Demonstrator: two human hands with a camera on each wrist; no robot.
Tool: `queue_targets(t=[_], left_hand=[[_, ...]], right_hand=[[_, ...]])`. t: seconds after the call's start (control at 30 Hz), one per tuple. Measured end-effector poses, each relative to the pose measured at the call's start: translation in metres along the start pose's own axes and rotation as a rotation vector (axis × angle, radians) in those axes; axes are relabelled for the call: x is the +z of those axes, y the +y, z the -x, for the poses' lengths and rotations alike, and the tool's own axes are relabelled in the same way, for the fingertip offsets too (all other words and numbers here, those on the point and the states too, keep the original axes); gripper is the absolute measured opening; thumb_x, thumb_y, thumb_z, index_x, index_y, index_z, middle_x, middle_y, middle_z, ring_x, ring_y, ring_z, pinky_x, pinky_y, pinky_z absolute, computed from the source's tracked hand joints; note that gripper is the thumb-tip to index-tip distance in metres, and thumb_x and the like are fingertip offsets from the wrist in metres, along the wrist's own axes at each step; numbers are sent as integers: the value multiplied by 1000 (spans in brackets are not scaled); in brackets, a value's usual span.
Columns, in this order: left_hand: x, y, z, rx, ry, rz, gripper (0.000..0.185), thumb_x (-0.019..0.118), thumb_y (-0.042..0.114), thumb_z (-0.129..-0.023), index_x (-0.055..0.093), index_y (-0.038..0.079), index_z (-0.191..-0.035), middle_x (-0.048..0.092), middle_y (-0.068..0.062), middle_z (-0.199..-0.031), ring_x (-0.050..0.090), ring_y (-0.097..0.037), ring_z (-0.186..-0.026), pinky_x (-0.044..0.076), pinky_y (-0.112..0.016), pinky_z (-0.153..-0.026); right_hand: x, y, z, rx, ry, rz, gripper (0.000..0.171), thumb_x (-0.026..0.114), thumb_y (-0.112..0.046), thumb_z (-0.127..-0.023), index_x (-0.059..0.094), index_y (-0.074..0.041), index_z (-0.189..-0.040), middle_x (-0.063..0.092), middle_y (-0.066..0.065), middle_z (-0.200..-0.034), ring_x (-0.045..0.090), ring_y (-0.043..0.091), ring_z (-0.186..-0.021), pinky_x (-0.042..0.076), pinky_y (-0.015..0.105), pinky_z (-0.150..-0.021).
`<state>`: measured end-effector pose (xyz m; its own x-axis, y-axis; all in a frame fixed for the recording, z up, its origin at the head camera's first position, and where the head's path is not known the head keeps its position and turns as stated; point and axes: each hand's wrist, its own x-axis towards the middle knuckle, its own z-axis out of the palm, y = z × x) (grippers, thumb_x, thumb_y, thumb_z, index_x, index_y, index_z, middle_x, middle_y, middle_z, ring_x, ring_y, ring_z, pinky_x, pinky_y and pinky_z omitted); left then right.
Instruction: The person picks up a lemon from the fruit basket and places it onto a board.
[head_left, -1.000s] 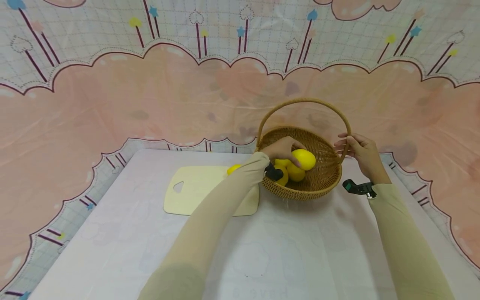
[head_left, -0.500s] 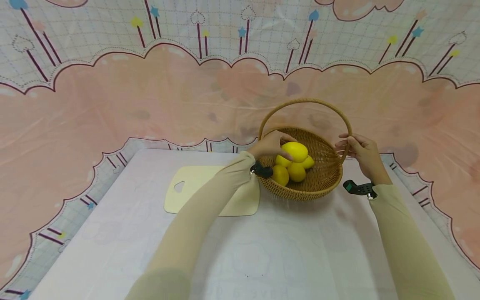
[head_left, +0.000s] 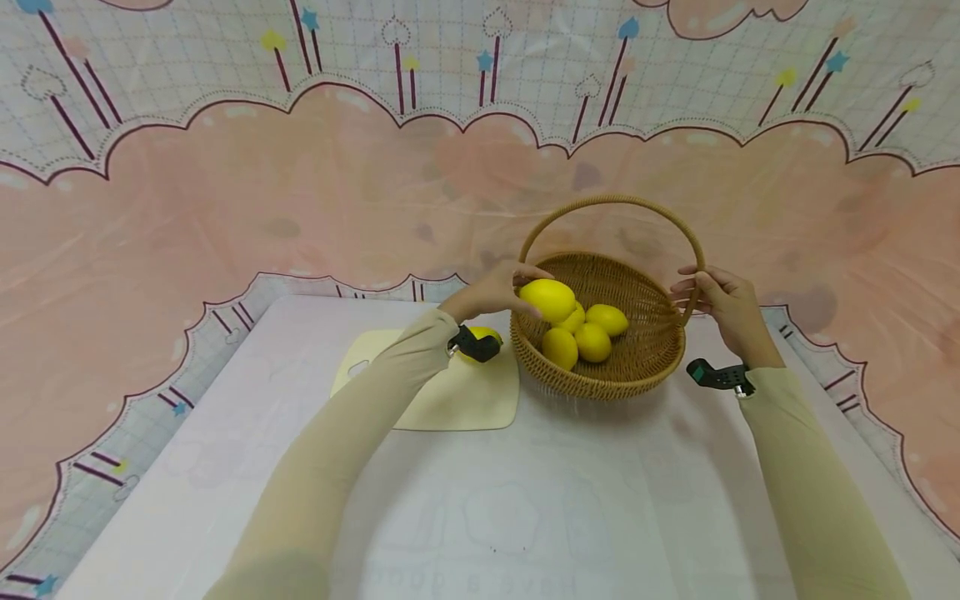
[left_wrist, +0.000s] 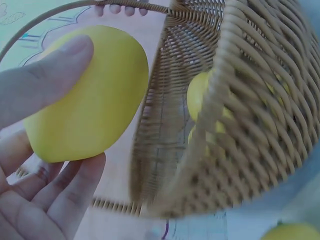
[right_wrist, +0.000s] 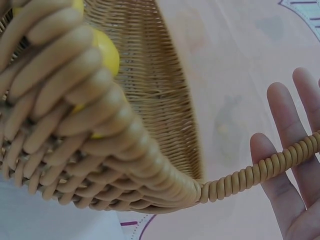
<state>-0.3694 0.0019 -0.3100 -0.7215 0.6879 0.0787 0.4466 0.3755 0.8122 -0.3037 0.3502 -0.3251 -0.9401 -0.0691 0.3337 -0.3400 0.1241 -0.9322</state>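
- Lemon is held in the left hand, thumb on top and fingers curled beneath, right above the basket rim on its left side, clear of the desk.
- The grip is seen only on one end of the fruit in the left wrist view; a smooth, rounded skin could slip from it and the lemon could drop onto the rim or roll off the desk.
- The rim could be clipped by the lemon or knuckles, and the light basket could be tipped, spilling the three lemons inside.
- The right hand is laid with straight fingers against the handle, steadying rather than clasping; a hard nudge might not be resisted.
- Another lemon rests on the board, partly hidden by the left wrist; it could be knocked and sent rolling.
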Motion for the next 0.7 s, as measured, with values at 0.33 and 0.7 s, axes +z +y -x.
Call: queue_targets(t=[0.33,0.7], left_hand=[[-34,-22,42,-56,90,75,62,78,9,-75,55,12,-132,52,-8,-137,51,-26,-122,46,-38,-101],[-59,-53,85,-69,201,57,63,78,8,-75,53,8,-133,50,-11,-137,51,-28,-122,46,-41,-102]], right_hand=[[0,0,0,8,4,13,23,48,-25,-97,64,-13,-108,72,-8,-87,69,5,-82,56,18,-70],[1,0,-1,13,4,2,22,49,-24,-96,65,-15,-108,72,-8,-87,69,4,-82,56,18,-71]])
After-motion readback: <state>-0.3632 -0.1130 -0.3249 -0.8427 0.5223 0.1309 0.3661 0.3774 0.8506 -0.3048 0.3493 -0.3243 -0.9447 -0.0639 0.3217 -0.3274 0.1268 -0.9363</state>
